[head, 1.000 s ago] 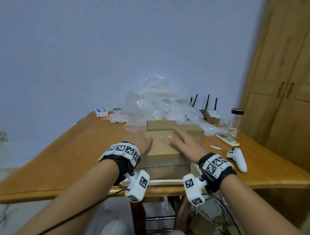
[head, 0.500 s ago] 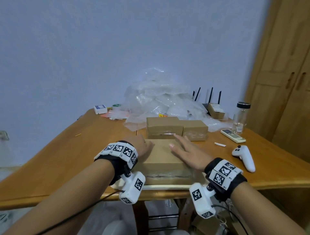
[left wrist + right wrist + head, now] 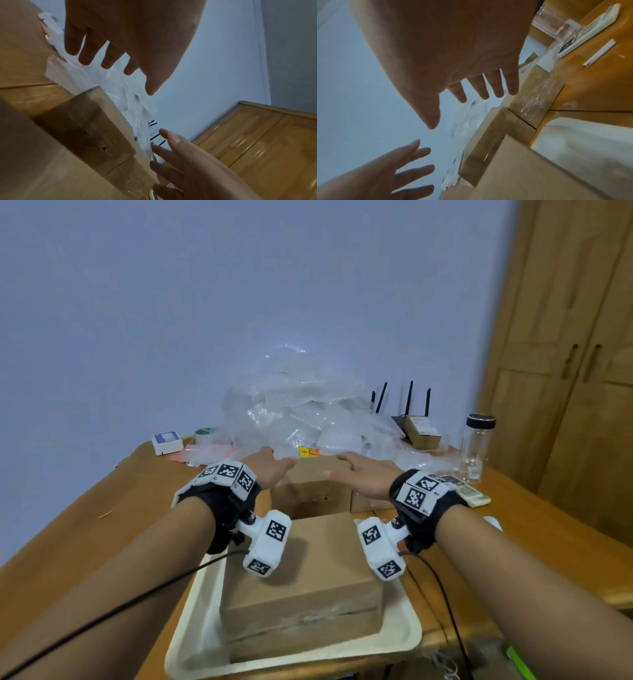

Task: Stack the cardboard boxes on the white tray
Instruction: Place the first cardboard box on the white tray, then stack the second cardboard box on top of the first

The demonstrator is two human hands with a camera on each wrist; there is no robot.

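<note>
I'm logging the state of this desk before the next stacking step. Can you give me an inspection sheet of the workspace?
Surface: wooden table, crowded at the back.
Job's things: large cardboard box sits in the white tray; two smaller cardboard boxes stand side by side behind the tray.
Clutter: bubble wrap pile, router, glass jar, remote, small white box, tape roll.
Grips: left hand and right hand both open, above the smaller boxes, holding nothing.
Cables: black cable along the left forearm, another by the right wrist.
Surroundings: pale wall, wooden cabinet on the right.
</note>
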